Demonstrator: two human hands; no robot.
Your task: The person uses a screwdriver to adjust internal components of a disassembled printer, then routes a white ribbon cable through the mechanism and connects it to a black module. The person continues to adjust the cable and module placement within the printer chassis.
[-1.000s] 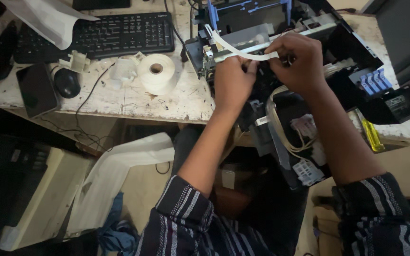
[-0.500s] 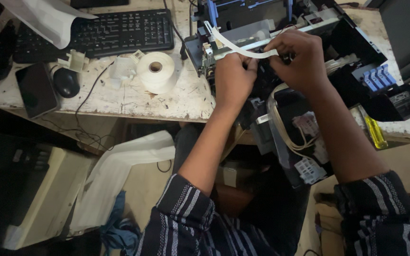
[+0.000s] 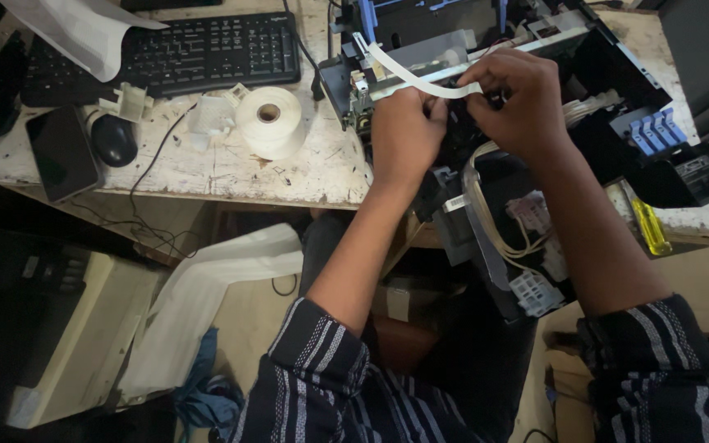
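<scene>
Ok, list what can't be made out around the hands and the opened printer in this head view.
- Fingertips of the left hand and right hand: curled away from the camera, so the exact grip on the white flat ribbon cable is hidden.
- Part under both hands inside the opened printer: covered by the hands and dark.
- Printer's back: cut off by the top edge.
- Yellow-handled tool: its tip is hidden by the printer.

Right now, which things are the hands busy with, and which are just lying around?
Busy with: left hand and right hand pinching the white flat cable of the opened printer.

Lying around: keyboard, mouse, phone, paper roll, yellow screwdriver.
</scene>
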